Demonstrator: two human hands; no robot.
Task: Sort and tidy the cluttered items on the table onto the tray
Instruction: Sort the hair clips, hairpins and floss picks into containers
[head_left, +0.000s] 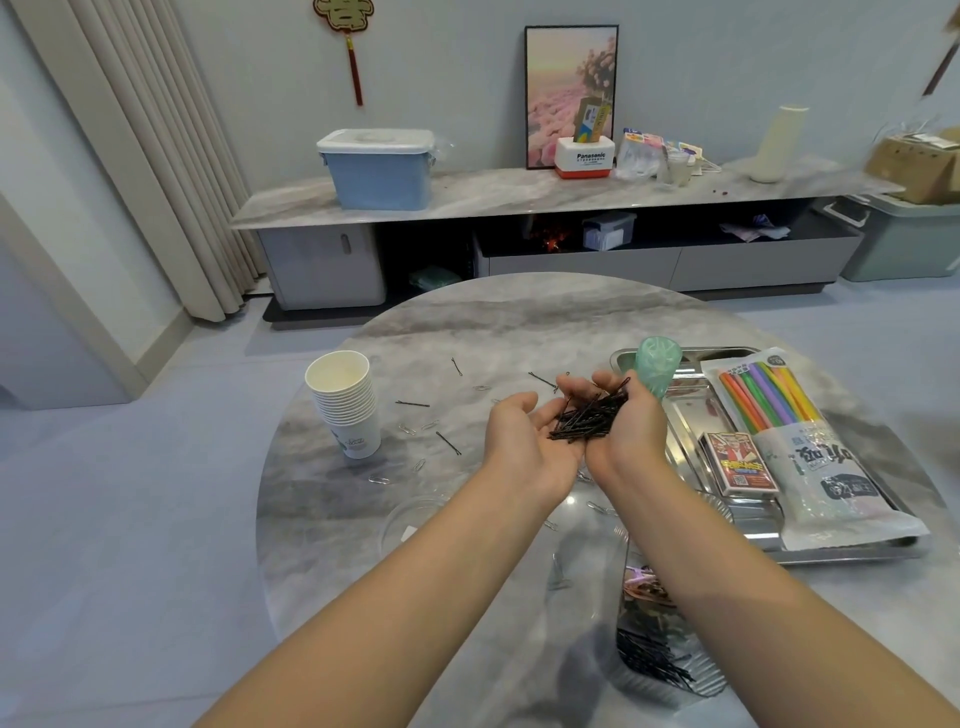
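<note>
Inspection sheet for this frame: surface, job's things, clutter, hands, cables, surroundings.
Surface: round marble-look table, glossy.
Job's things: metal tray at the table's right, carrying a pack of coloured sticks, a small card box and a green object; bundle of black hairpins cupped in both hands.
Clutter: stack of paper cups at left; loose hairpins and paper clips scattered; clear packet of hairpins near the front edge.
Hands: left hand and right hand palm up, side by side, holding the bundle.
Cables: nothing seen.
Surroundings: low cabinet with blue storage box, framed picture, curtain.
</note>
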